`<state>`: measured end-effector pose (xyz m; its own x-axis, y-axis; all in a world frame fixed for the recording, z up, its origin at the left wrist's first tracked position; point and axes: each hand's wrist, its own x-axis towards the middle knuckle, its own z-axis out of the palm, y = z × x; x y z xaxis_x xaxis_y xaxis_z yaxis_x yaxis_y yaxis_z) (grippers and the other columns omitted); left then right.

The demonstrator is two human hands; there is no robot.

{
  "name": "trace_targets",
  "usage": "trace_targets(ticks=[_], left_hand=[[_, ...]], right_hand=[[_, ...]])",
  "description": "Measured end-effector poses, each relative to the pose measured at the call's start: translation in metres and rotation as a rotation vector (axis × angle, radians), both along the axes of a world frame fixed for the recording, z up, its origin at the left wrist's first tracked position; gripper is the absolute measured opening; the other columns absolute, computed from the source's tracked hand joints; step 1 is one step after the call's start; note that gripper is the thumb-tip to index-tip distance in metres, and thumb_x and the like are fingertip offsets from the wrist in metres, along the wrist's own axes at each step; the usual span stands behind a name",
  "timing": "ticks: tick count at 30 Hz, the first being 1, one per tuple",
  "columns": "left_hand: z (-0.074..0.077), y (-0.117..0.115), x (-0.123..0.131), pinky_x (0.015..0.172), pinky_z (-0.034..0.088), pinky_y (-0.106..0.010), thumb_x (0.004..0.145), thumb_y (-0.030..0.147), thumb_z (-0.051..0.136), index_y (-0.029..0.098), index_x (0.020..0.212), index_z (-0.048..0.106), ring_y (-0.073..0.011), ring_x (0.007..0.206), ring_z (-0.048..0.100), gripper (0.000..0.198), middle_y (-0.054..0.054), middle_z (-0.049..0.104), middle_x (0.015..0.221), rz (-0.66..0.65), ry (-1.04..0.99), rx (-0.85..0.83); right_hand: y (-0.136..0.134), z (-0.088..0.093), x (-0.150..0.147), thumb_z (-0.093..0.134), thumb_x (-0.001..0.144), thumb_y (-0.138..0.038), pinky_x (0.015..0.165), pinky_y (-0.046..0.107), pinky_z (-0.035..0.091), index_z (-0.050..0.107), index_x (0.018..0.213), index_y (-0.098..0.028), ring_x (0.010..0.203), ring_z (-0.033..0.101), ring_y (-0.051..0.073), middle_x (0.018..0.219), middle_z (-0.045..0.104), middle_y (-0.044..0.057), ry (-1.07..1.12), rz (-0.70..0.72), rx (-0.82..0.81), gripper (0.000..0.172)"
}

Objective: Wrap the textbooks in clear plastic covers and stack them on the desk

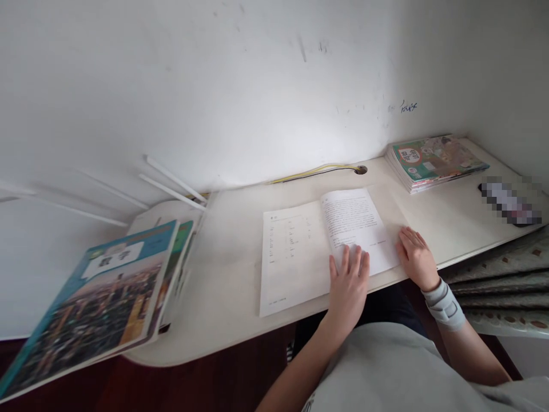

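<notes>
An open book (295, 274) lies on the white desk (223, 309), with printed text on both visible pages. Its right page curves up slightly near the spine. My left hand (349, 286) rests flat on the lower part of that page, close to the spine, fingers spread. Beside the book's right edge, my right hand (417, 258) lies on the desk with its fingers stretched out and fairly close together. A grey band wraps the right wrist. Neither hand holds anything.
Several books with a city picture on the top cover (103, 297) sit at the left end. At the back right stands a stack of books (437, 160), near a blurred-out phone-like object (510, 203). Cables (317, 171) run along the wall into a desk hole. Patterned cloth (506, 286) hangs at right.
</notes>
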<state>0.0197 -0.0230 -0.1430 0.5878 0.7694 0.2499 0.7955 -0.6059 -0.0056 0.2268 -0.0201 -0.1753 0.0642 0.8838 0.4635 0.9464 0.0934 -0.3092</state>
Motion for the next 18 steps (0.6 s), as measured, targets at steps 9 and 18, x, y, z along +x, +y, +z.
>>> trace_targets(ticks=[9,18], left_hand=[[-0.014,0.015,-0.003,0.108,0.029,-0.054,0.088,0.004,0.032,0.014,0.131,0.046,-0.0253,0.130,0.040,0.046,-0.013,0.050,0.135,-0.198,-0.013,-0.014],[-0.009,0.018,0.007,0.106,0.030,-0.055,0.090,0.008,0.033,0.017,0.130,0.047,-0.0261,0.132,0.037,0.044,-0.013,0.051,0.135,-0.201,-0.012,-0.019]], right_hand=[[0.000,0.002,0.000,0.036,0.093,-0.028,0.100,0.046,0.041,0.060,0.113,-0.011,0.118,0.052,0.027,0.119,0.062,0.016,-0.013,-0.005,0.012,0.036],[0.000,0.001,0.001,0.036,0.093,-0.029,0.100,0.048,0.041,0.059,0.117,-0.011,0.119,0.052,0.028,0.120,0.061,0.017,0.012,0.008,0.007,0.038]])
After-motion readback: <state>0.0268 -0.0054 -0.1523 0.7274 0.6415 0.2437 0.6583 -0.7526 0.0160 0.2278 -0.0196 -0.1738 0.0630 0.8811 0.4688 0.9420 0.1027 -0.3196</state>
